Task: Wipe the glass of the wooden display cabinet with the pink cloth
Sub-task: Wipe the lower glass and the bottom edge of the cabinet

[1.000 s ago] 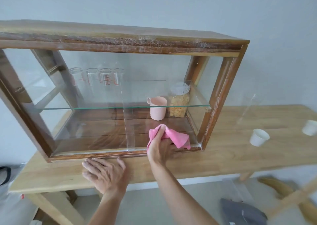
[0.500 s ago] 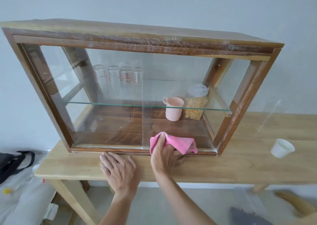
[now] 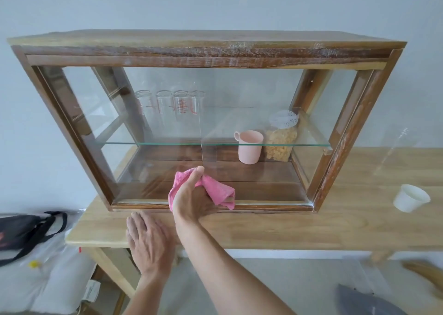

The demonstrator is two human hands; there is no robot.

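The wooden display cabinet [image 3: 208, 55] stands on a light wooden table [image 3: 311, 228], its sliding glass front [image 3: 155, 127] facing me. My right hand [image 3: 194, 199] grips the pink cloth [image 3: 215, 190] and presses it against the lower middle of the glass, just above the bottom rail, at the seam between the two panes. My left hand [image 3: 149, 240] lies flat, fingers spread, on the table edge below the cabinet. Inside are a pink mug [image 3: 249, 146], a jar of flakes [image 3: 280, 142] and several clear glasses [image 3: 172, 104].
A white paper cup [image 3: 410, 198] stands on the table to the cabinet's right. On the floor at the left lie a black bag [image 3: 26, 230] and white plastic-wrapped bundles [image 3: 43, 283]. A grey object [image 3: 364, 302] lies on the floor at the lower right.
My right hand with the pink cloth has slid left along the bottom of the glass, from near the right post to the middle seam. The camera view has shifted left. My left hand stays on the table.
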